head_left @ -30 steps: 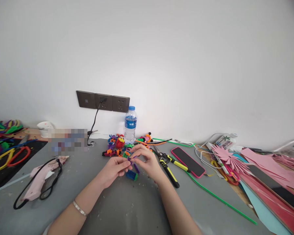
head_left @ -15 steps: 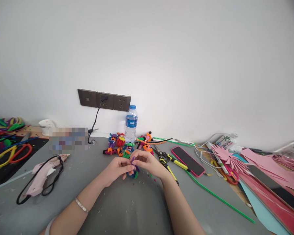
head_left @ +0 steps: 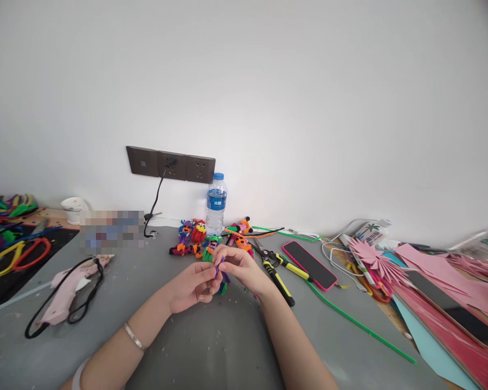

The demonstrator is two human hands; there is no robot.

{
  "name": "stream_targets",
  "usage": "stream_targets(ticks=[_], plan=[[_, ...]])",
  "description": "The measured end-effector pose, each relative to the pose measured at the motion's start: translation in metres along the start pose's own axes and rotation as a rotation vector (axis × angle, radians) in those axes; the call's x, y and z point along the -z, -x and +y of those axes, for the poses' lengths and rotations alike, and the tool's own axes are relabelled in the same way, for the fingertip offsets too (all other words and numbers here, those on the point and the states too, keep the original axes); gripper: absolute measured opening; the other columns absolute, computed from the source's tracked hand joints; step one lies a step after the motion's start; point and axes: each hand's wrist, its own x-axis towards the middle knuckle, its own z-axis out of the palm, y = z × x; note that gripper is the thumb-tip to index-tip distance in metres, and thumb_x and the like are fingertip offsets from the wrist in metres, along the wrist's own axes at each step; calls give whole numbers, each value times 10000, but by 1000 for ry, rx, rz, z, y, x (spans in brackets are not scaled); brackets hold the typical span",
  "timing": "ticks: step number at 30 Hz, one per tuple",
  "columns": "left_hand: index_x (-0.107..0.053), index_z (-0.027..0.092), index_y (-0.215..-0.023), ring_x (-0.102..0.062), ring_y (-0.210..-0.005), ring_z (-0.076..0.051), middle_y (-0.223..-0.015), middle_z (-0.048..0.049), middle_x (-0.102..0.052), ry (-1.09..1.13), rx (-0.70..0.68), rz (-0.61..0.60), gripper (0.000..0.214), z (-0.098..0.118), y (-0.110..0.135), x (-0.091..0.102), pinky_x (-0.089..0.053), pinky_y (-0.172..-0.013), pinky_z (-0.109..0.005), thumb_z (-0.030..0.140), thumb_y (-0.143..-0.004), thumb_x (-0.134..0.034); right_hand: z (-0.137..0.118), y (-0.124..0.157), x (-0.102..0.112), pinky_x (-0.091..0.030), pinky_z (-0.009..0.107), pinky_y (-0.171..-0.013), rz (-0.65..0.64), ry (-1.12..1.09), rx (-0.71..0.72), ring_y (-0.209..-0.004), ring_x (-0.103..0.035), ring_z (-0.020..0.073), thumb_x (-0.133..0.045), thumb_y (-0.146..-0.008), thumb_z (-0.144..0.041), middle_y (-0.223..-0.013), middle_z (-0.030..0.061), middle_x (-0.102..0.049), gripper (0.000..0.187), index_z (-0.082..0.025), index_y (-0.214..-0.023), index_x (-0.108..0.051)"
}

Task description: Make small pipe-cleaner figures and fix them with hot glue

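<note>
Between my two hands is a short purple pipe cleaner [head_left: 218, 267], pinched from both sides. My left hand [head_left: 193, 284] has thumb and forefinger closed on its lower left part. From the right, the fingertips of my right hand [head_left: 239, 266] press on its upper end. Just behind my hands lie several small pipe-cleaner figures; a red one with a yellow face [head_left: 199, 231] and a green one [head_left: 210, 248] show, and the hands partly cover others. Beneath my fingers, a blue and green piece [head_left: 223, 287] is partly hidden.
Yellow-and-black pliers [head_left: 278, 279], a pink-cased phone [head_left: 310, 265] and a long green pipe cleaner [head_left: 366, 329] lie on the right. A pink glue gun [head_left: 65, 300] with a looped black cord lies left. A water bottle [head_left: 216, 206] stands against the wall.
My left hand has turned slightly, its lower fingers showing more. The purple pipe cleaner is more visible between the fingertips. The whole view has shifted a little.
</note>
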Motion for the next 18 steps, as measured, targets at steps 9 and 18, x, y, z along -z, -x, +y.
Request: stream_targets(ticks=[9,18], plan=[[-620,133,-645,-419,-570,-80,-649,-12,-540,-102,-91,117,345,-1,-4,-1,-248,-471,-212,419,-657,-812,4,0,3,-462,295,-768,38,22,-40,-811,-558,158,-721,-781,-382,-855,33,-599,212,-179,-815,-671],[-494,166,-582,-432,-497,-80,-564,52,-469,-364,-303,231,371,-4,-9,3,-328,-517,-225,415,-704,-740,8,-2,5,-456,250,-684,139,1,-142,-669,-542,110,-731,-765,-371,-769,-6,-601,233,-172,-848,-643]])
